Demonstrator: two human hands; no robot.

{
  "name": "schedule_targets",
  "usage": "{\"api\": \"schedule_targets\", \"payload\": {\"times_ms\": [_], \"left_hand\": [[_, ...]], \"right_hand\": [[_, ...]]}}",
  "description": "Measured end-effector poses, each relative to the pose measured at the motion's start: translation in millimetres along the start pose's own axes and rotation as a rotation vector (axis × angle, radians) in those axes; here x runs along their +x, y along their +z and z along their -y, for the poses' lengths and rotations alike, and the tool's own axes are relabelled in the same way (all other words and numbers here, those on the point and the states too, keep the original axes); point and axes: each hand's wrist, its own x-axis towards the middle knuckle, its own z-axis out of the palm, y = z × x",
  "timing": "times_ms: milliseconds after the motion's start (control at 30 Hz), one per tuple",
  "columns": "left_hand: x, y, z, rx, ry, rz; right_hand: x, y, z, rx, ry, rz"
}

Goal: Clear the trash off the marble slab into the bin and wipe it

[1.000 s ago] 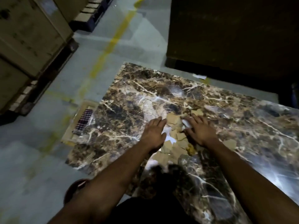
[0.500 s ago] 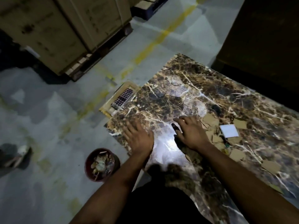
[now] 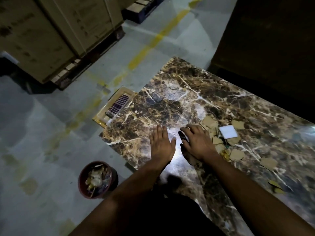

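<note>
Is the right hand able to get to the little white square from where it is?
Probably yes. The right hand lies flat on the marble slab, and the white square sits just beyond it, with only loose cardboard scraps between them.

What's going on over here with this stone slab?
A person is clearing scraps off a brown marble slab. Both hands lie flat on it: the left hand on bare stone, the right hand at the edge of a scatter of cardboard pieces and a white square. A round bin on the floor below the slab already holds trash.
</note>
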Motion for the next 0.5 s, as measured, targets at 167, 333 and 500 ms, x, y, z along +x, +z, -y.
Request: {"api": "schedule_targets", "payload": {"times_ms": [167,333,500], "left_hand": [[6,12,-38,0.035,0.189,0.109],[7,27,-63,0.103,0.333,0.169],[16,34,-66,0.025,0.441,0.082]], "right_hand": [[-42,-5,-38,0.006,0.195,-0.064],[-79,-3,-68,0.103,0.337,-0.114],[-120,-14,-94,0.248,0.510,-0.367]]}}
